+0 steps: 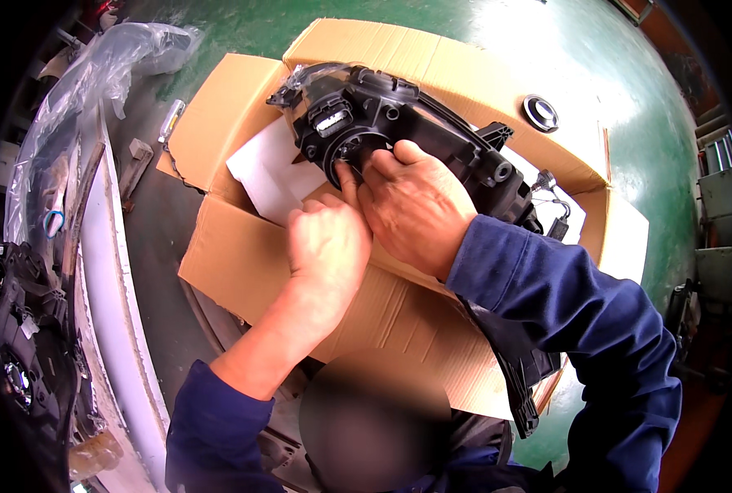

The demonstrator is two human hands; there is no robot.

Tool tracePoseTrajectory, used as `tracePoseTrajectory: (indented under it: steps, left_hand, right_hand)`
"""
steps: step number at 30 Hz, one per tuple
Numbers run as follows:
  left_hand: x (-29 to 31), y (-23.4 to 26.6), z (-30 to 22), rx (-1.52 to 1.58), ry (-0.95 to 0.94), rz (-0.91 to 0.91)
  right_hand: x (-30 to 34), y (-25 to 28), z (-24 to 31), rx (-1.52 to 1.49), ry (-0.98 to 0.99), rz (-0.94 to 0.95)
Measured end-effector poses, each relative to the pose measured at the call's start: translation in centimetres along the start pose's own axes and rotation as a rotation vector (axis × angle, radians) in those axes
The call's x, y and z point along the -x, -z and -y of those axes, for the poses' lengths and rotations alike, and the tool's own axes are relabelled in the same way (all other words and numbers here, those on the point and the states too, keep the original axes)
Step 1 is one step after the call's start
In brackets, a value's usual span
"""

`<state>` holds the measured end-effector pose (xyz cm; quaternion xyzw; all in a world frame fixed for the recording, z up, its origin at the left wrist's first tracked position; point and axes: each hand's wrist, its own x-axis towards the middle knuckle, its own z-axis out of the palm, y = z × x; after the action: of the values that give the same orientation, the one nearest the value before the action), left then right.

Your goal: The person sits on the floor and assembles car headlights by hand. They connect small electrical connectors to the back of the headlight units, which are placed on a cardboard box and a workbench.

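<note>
A black car headlight housing (440, 140) lies back side up across the open cardboard box (243, 255). Near its left end is a round opening (343, 149), and a connector socket with a pale inside sits just above that. My left hand (329, 238) is curled, with a finger stretched to the lower rim of the opening. From the right, my right hand (419, 205) presses against it, its fingers bent into the same opening. Both hands' fingertips are largely hidden, and whatever they grip cannot be made out.
White foam (271, 177) lines the box. A round black cap (541, 112) rests on the far flap, and a cable with a plug (559, 215) hangs at the housing's right. Plastic wrap (128, 57), a long pale panel (119, 271) and dark parts (33, 329) stand left.
</note>
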<state>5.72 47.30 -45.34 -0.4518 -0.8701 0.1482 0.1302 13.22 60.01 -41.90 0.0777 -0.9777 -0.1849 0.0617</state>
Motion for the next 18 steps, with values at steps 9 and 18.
tracePoseTrajectory:
  steps: [9, 18]
  left_hand:
    - [-1.0, 1.1, -0.5, -0.017, 0.047, 0.2]
    - [-2.3, 3.7, 0.4, 0.209, 0.067, 0.415]
  right_hand:
    - [-0.1, -0.6, -0.2, -0.052, -0.003, -0.021]
    - [-0.5, -0.3, -0.6, -0.087, -0.005, 0.044]
